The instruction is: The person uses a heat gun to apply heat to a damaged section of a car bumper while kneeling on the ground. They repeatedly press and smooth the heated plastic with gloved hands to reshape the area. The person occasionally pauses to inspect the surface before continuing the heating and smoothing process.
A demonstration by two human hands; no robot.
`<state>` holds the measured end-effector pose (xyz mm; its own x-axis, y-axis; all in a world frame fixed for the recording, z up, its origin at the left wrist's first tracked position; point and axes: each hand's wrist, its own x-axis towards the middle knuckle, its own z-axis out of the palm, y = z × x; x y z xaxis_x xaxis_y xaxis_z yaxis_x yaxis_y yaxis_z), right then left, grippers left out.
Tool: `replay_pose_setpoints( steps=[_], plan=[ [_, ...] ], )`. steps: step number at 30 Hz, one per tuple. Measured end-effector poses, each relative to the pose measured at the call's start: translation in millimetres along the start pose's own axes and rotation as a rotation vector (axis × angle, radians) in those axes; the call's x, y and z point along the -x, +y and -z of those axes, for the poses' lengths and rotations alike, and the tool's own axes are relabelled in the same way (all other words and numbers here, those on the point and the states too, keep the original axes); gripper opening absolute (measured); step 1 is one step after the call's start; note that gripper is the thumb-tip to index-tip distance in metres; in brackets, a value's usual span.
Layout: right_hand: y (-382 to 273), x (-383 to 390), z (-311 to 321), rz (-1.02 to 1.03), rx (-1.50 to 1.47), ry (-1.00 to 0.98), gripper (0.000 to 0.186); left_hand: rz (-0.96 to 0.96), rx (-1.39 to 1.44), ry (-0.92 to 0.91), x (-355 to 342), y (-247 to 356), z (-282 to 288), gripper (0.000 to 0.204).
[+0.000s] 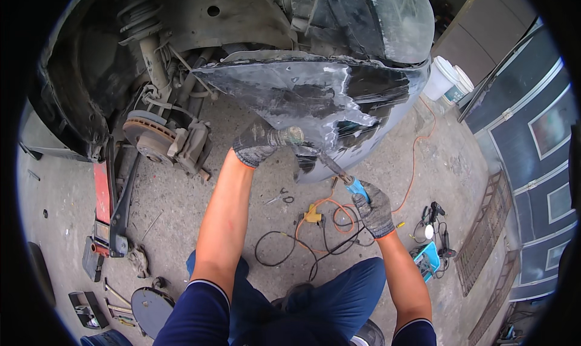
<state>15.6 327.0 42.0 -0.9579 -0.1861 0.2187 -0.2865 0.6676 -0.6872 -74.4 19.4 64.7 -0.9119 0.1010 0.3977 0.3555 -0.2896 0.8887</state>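
Note:
A car bumper cover (pixel 284 98), dark and patchy with grey sanded areas, hangs in front of me. At its near lower edge is my left hand (pixel 266 141), in a dark knit glove, with fingers closed on the edge; its thumb side is partly hidden. My right hand (pixel 375 210), gloved alike, is closed round the blue handle of a heating tool (pixel 358 188) with a long metal barrel. The barrel points up and left, its tip at the bumper's lower edge near my left fingertips. Whether the tip touches the plastic I cannot tell.
A bare brake disc (pixel 151 134) and coil spring (pixel 140 13) show at left, above a red floor jack (pixel 103 191). Cables (pixel 315 249) lie tangled on the concrete between my knees and the bumper. Right are white buckets (pixel 440 79), a blue tray (pixel 426 261) and metal grates (pixel 484 231).

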Motion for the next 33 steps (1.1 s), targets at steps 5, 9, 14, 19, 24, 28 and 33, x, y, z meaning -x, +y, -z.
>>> replay_pose_setpoints(
  steps=[5,9,14,19,24,28,33],
  plan=[
    [5.9,0.6,-0.8,0.059,0.052,0.045,0.036,0.068,0.071,-0.046,0.7,9.0,-5.2,0.082],
    [17.4,1.5,-0.6,0.061,0.069,0.037,0.036,0.069,0.090,-0.054,-0.7,8.1,-6.2,0.081],
    [19.7,3.0,2.0,0.061,0.081,0.045,0.032,0.032,0.047,-0.043,-1.7,5.4,-4.0,0.082],
    [15.1,-1.3,2.8,0.098,0.089,0.040,0.031,0.052,0.133,-0.047,1.0,14.5,-8.9,0.084],
    [27.7,2.4,4.6,0.006,0.070,0.034,0.036,0.034,0.096,-0.049,-1.0,10.9,-6.2,0.083],
    [21.5,2.8,3.0,0.083,0.051,0.044,0.031,0.053,0.099,-0.043,-0.4,8.9,-5.8,0.081],
    [20.5,3.0,6.2,0.070,0.072,0.030,0.029,0.024,0.065,-0.030,0.6,12.8,-8.4,0.081]
  ],
)
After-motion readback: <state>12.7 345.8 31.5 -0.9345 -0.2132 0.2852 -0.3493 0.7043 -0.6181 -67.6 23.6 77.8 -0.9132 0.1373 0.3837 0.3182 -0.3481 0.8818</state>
